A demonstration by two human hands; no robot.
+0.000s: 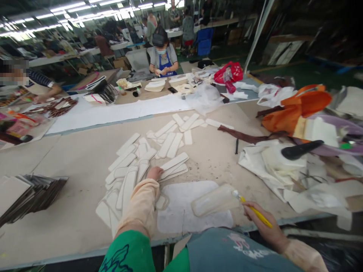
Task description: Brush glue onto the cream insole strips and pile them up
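A worker at a long counter [70, 158] in a busy workshop reaches the left hand [154, 173] to a fanned heap of cream strips [172, 162], which lies straight ahead in the middle of the counter. The fingers rest on the near end of one strip. The sleeve hides most of the hand, so it cannot be told whether they are pinching the strip or only pressing on it.

The right hand [262, 223] is closed around a yellow-handled brush [255, 211], gripped like a pen. Its tip touches a blurred translucent piece [215, 200], possibly a glue holder, which sits on a white pad [184, 211] at the near edge.

Done well, the step seems to call for separating one strip cleanly, since the strips overlap and a neighbour could drag along. The wet tip is best kept over the pad and away from the clean heap.

A stack of dark-edged boards [31, 192] sits to the left. An orange bag [297, 105] and a black-handled tool [300, 149] lie among cloth scraps to the right. A co-worker in a blue apron [164, 56] works at the far end.
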